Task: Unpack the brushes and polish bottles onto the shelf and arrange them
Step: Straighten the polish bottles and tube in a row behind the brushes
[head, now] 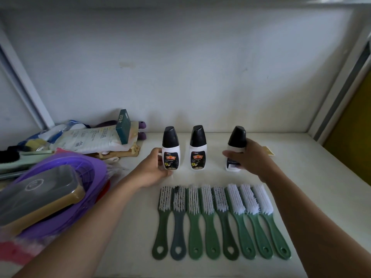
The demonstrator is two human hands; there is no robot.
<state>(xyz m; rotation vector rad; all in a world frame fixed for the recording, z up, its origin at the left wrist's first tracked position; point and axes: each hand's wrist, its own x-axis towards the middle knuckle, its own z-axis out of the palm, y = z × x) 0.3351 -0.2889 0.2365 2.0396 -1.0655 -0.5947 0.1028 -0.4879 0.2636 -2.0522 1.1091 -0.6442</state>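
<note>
The left bottle (171, 155) is held by the left hand (154, 167); the tilted bottle (235, 149) in the right hand (249, 157) could be toppled on release.

glossy plastic polish bottles (196, 149), matt plastic-handled brushes (220, 221), smooth white shelf (301, 187).

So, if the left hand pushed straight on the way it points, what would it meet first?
The left hand grips the left bottle; beyond that, probably the middle bottle, though depth is unclear.
</note>
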